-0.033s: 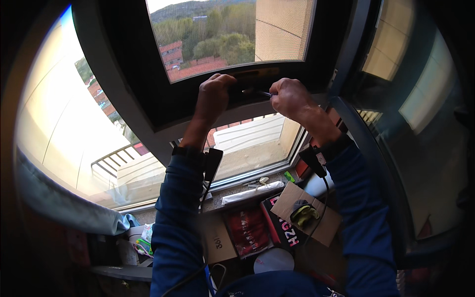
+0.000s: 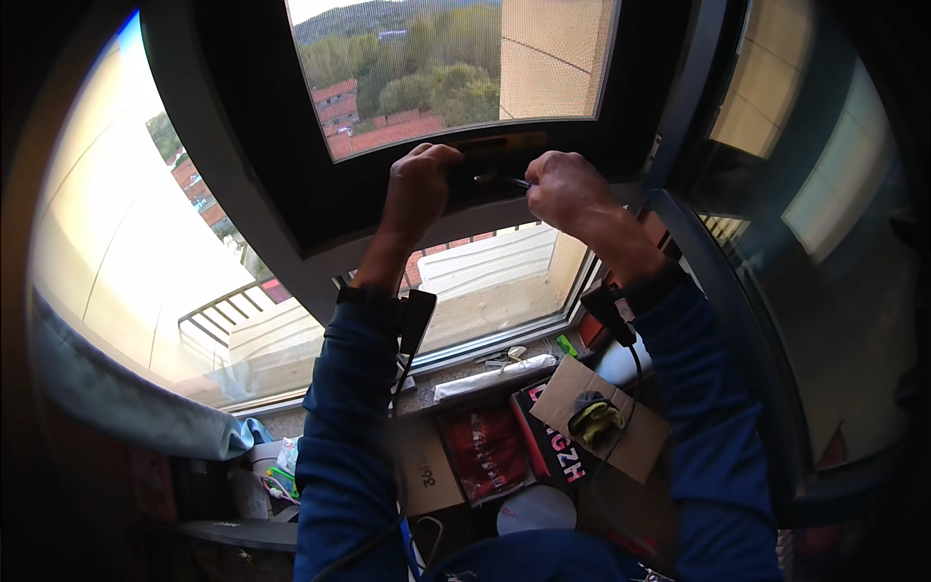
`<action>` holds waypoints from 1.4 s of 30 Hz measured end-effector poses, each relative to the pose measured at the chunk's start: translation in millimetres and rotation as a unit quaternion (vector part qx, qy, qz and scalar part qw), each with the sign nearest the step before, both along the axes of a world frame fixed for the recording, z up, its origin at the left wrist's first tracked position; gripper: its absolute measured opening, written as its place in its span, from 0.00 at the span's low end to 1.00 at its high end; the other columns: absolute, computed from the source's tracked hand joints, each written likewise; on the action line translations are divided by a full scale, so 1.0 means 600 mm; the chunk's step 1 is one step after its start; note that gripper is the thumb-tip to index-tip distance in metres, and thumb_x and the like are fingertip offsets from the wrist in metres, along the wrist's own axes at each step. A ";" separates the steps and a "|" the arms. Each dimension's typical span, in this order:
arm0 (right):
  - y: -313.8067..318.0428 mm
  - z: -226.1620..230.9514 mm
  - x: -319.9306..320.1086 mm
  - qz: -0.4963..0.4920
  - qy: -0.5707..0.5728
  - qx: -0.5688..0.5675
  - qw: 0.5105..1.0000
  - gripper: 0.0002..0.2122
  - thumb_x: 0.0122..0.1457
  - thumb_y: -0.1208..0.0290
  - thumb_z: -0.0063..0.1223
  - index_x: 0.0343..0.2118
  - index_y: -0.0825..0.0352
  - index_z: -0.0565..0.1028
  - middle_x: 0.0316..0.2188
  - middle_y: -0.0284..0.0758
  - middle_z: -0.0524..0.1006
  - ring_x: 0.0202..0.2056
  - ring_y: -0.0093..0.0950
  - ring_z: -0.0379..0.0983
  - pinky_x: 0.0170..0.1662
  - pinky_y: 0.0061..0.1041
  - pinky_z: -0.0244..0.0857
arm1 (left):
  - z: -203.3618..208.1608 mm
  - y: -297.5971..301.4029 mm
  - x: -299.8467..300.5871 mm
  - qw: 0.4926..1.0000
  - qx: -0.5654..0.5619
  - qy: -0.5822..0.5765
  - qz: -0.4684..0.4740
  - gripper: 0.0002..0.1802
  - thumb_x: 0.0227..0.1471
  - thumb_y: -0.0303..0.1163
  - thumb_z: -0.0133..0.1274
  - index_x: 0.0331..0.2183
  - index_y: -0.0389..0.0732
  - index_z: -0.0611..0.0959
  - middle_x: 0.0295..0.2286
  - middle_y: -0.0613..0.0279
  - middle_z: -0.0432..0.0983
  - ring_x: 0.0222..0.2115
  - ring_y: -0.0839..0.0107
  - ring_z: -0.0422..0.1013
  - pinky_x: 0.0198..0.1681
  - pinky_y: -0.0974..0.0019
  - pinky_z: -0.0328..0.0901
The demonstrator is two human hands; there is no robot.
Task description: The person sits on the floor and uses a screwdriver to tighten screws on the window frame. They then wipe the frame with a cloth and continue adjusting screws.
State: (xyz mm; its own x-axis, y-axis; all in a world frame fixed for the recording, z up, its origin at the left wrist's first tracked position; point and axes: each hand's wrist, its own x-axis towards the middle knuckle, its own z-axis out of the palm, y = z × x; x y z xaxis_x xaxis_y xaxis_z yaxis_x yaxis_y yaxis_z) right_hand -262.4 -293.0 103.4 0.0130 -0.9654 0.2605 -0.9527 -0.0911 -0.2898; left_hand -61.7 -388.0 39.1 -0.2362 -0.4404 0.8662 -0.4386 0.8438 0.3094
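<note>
In front of me is a dark window sash with a mesh screen. My left hand is closed in a fist against its lower rail; whatever its fingers grip is hidden. My right hand pinches a thin rod-like tool, whose exact kind I cannot tell. The tool points left along the rail, toward a small bright metal spot between my hands. Just above that spot runs a brownish slot or strip in the rail.
Below the sash, a sill holds a long white wrapped item. Nearer me lie a cardboard box, a red plastic-wrapped package and a cardboard piece with dark-and-yellow gloves. A glass pane stands at right; a pale curtain hangs left.
My right hand has shifted very slightly left and up, and its wrist has turned a little. The left hand stays in place.
</note>
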 end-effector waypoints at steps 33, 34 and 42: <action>0.174 -0.157 0.023 0.054 -0.607 -0.007 0.793 0.07 0.58 0.71 0.63 0.27 0.68 0.77 0.17 0.23 0.72 0.19 0.12 0.65 0.21 0.14 0.57 | -0.099 0.231 -0.074 0.587 0.427 0.580 -0.369 0.14 0.64 0.26 0.45 0.50 0.35 0.75 0.42 0.52 0.77 0.43 0.61 0.74 0.54 0.50 0.70; 0.183 -0.169 0.035 0.054 -0.611 -0.007 0.789 0.06 0.59 0.71 0.62 0.31 0.69 0.79 0.17 0.24 0.73 0.18 0.12 0.64 0.21 0.14 0.57 | -0.116 0.250 -0.084 0.552 0.437 0.604 -0.373 0.14 0.65 0.28 0.44 0.50 0.34 0.75 0.43 0.51 0.76 0.44 0.60 0.74 0.55 0.50 0.68; 0.216 -0.206 0.055 0.094 -0.470 -0.009 0.878 0.08 0.57 0.72 0.62 0.36 0.71 0.80 0.26 0.32 0.82 0.29 0.17 0.76 0.33 0.21 0.70 | -0.162 0.326 -0.091 0.483 0.453 0.580 -0.473 0.33 0.68 0.52 0.33 0.54 0.30 0.71 0.52 0.44 0.69 0.50 0.58 0.68 0.57 0.51 0.62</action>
